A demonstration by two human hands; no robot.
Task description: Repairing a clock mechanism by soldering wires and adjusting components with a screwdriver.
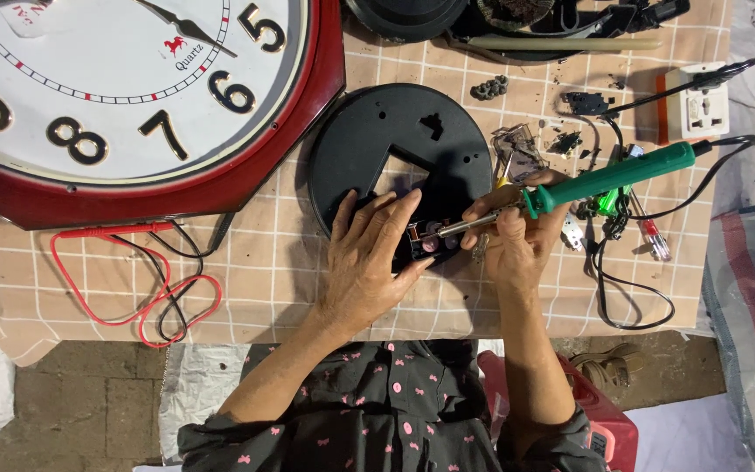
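My right hand [517, 234] grips a green-handled soldering iron [609, 179], its metal tip pointing left onto a small black clock mechanism [430, 246]. My left hand [369, 258] lies flat over the left part of that mechanism, fingers spread, pressing it down. The mechanism sits at the square cut-out of a round black back plate [404, 140] on a checked cloth [264, 262]. Much of the mechanism is hidden under my left fingers.
A big red-framed wall clock [133, 105] fills the upper left. Red and black test leads [150, 288] coil below it. A white socket strip [696, 105], a black cord [631, 288], small parts [489, 87] and a screwdriver [653, 234] lie right of my hands.
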